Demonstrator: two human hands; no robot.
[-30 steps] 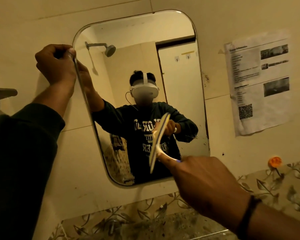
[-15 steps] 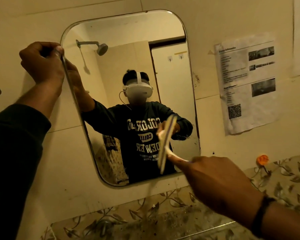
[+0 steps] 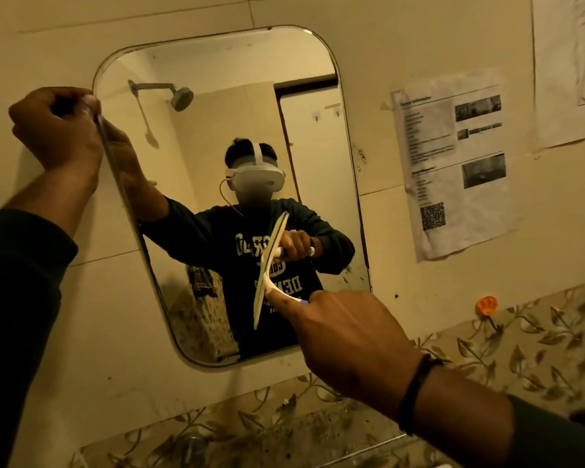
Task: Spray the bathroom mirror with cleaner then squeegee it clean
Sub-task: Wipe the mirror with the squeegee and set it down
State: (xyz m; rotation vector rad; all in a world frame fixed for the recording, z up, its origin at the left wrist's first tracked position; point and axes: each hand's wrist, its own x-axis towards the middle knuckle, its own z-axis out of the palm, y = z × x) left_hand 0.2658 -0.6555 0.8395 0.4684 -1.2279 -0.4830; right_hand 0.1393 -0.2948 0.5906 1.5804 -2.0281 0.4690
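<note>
Right hand (image 3: 348, 336) is wrapped around the squeegee (image 3: 270, 270) handle, index finger laid along the neck, blade standing near-vertical against the lower middle of the mirror (image 3: 217, 136). From my seat it looks like the blade edge is touching the glass, though I can't swear to it. Left hand (image 3: 56, 130) is up and off to the other side, fingers curled and pinching the mirror's left edge near the top corner, steadying it I'd guess. No spray bottle anywhere near either hand, so my read is the spraying part is done and we're into the wiping. Glass around the blade looks mostly clear, no obvious droplets or streaks I can make out in this dim light, with dark speckling along the bottom right edge. Can't tell how many passes are left. Beyond the right hand there's a printed sheet (image 3: 453, 170) taped to the wall.
</note>
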